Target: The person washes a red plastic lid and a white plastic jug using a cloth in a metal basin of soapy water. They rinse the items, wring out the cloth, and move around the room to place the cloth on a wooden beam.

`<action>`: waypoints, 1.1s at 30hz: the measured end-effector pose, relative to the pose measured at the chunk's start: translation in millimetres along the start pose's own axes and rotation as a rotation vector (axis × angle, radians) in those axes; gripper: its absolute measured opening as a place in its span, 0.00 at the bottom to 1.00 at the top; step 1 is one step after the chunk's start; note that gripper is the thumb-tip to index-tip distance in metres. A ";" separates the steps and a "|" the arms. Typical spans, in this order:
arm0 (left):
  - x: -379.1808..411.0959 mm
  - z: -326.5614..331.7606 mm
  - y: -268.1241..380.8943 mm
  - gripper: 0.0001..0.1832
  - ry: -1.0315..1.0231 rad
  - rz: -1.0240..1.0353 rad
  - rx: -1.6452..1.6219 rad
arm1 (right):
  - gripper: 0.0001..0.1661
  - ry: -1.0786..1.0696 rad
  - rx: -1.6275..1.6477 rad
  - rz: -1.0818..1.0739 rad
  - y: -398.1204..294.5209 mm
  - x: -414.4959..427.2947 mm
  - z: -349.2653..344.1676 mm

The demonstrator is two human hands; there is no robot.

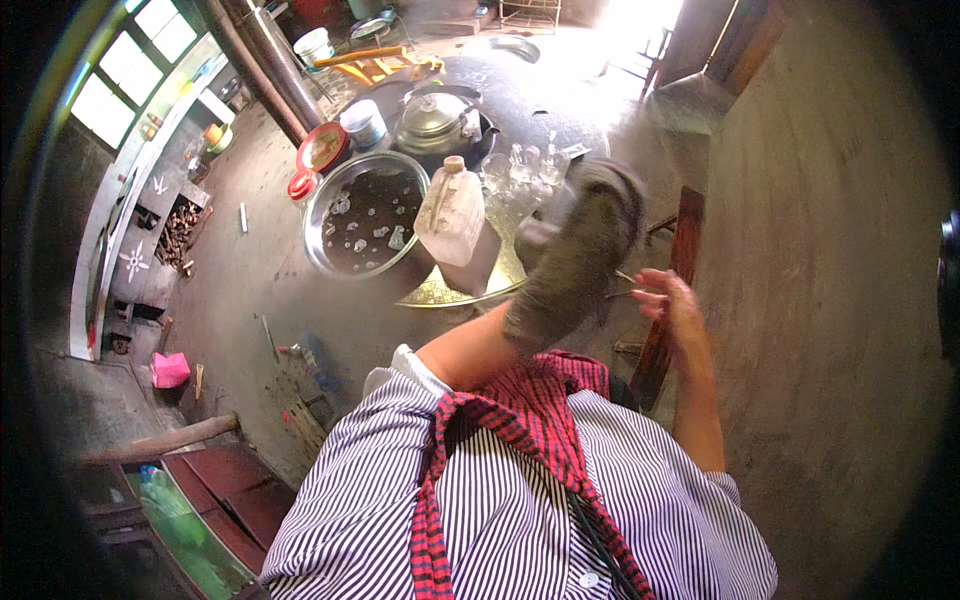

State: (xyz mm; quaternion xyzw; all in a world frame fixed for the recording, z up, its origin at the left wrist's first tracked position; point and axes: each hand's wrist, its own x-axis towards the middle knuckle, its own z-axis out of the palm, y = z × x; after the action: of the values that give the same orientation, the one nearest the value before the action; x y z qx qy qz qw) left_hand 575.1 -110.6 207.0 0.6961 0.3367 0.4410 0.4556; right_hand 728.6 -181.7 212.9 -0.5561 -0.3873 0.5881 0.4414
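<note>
A dark glove [562, 277], blurred by motion, covers my left hand [600, 202], which reaches across in front of me over the table's near right edge. Its fingers look bent, but I cannot tell whether they hold anything. My right hand [671, 300] is bare, raised to the right of the glove with its fingers loosely apart and nothing seen in them. Nearest the gloved hand, several clear drinking glasses [525, 165] are grouped on the table. A cloudy plastic jug [452, 214] with a cap stands left of them, next to a metal basin [315, 251] of dark water with foam patches.
On the round table [555, 112] are a metal kettle [431, 116], a white tub [363, 122] and a red-rimmed bowl [322, 148]. A wooden bench [686, 232] stands at the right. Firewood [178, 236] fills a stove opening at left; a pink bag [170, 370] lies on the floor.
</note>
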 end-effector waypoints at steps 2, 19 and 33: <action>-3.5 7.7 16.1 0.16 -0.078 -0.059 -0.279 | 0.24 -0.016 0.183 0.174 31.3 21.9 18.2; -86.3 -209.8 -104.2 0.42 0.455 -0.201 0.866 | 0.29 -0.409 0.318 -0.352 77.9 74.2 145.4; -67.9 -246.7 -180.1 0.38 0.190 -0.358 0.543 | 0.24 0.167 -0.423 -0.359 312.9 225.3 319.2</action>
State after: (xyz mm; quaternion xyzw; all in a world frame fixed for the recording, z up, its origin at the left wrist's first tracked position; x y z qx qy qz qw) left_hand 309.9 -22.0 66.8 0.6776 0.5996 0.3115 0.2905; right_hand 384.9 -53.4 -127.7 -0.6050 -0.5558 0.3589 0.4430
